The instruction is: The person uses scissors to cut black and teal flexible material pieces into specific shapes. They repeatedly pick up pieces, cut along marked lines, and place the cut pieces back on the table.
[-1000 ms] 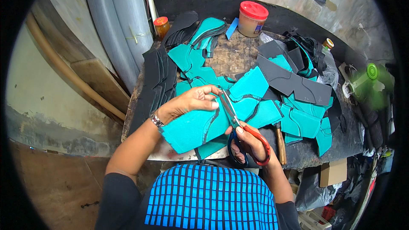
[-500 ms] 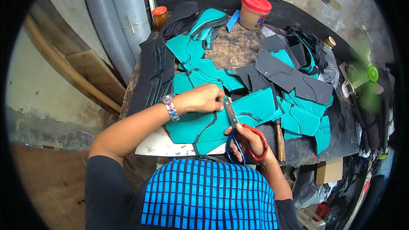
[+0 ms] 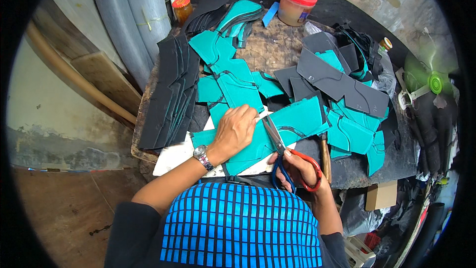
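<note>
My left hand (image 3: 237, 130), with a wristwatch, presses flat on a teal sheet piece (image 3: 292, 121) lying at the near edge of the worktable (image 3: 357, 171). My right hand (image 3: 296, 167) grips scissors (image 3: 285, 155) with one red and one blue handle loop. Their blades point away from me into the teal piece, just right of my left fingers. A white sheet (image 3: 173, 156) lies under the teal piece.
Several teal cut pieces (image 3: 225, 64) and dark grey ones (image 3: 337, 82) cover the table. Black strips (image 3: 171, 94) are stacked at its left. A red-lidded jar (image 3: 296, 2) and a small orange-lidded jar (image 3: 182, 9) stand at the back. A green fan (image 3: 430, 82) sits right.
My left hand has shifted a little along the teal piece, and the scissors have moved forward through it. The view has tilted slightly.
</note>
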A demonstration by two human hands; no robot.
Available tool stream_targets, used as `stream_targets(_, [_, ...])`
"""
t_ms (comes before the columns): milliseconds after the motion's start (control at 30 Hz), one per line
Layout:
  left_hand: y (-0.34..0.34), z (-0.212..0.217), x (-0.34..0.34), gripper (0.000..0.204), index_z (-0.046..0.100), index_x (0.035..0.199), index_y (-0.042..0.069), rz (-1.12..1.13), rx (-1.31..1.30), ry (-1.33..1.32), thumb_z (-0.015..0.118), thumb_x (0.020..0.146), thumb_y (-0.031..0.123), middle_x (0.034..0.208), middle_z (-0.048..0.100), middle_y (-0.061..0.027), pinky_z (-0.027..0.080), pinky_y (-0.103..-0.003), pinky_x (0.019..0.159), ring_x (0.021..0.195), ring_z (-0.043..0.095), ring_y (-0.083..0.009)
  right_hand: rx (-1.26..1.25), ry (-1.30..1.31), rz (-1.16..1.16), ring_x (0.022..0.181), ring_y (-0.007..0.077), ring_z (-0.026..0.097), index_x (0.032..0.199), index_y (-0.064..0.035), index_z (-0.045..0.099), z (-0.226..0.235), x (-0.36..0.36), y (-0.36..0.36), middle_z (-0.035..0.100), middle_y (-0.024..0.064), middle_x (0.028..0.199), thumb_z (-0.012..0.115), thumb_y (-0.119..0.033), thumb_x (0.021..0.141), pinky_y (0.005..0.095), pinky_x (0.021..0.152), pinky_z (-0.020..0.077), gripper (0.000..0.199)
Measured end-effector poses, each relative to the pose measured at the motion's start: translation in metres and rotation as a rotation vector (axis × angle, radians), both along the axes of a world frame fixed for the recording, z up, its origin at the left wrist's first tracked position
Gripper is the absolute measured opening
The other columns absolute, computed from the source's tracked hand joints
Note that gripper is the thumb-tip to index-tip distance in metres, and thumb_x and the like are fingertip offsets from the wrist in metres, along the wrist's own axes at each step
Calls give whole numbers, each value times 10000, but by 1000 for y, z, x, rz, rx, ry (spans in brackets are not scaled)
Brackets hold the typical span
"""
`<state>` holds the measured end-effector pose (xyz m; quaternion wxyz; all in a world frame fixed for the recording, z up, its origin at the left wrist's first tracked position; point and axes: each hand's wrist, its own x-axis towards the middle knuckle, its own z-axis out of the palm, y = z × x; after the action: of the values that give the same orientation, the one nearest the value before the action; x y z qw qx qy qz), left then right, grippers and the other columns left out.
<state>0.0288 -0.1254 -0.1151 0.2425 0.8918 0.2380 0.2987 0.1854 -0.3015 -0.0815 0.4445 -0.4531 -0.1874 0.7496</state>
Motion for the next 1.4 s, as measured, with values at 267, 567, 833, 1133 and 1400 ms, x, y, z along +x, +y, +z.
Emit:
stream_targets(267, [-5,-2,0,73,566,888,26,-48,81,-109,621,845,46,827,504,-115,439,-411,739,831,520,-299,4,109,-159,440,146,489,1135,-9,500,2,-12,5,537,79,682,383,-440,1028,259,372,400,459])
stream_targets(567, [16,-1,-14,54,670,877,-24,-80,-692,-330,666,862,27,982,623,-89,471,-274,800,933,594,-160,66,-884,-12,475,225,564,1171,-31,594,28,-11,-3,539,91,605,610,-345,935,351,452,420,393])
stream_targets(833, [28,-8,-19,49,702,873,-18,-178,-864,-427,683,844,16,1061,613,-91,485,-259,838,980,582,-137,246,-1931,328,729,306,652,1313,-157,579,55,-28,12,608,132,888,701,-361,826,417,631,484,543])
stream_targets(1133, [24,-9,-18,59,709,878,1,-161,-794,-405,706,846,50,1070,611,-82,482,-244,814,971,574,-119,413,-2147,430,647,285,652,1333,-146,560,60,-33,23,584,130,875,702,-298,823,401,565,512,550])
stream_targets(1400, [11,6,-15,182,669,969,-14,-182,-235,-265,715,828,92,1013,622,-141,467,-353,850,960,589,-257,386,-1835,119,598,342,659,1222,-73,608,45,-12,19,664,191,788,705,-170,828,446,559,512,418])
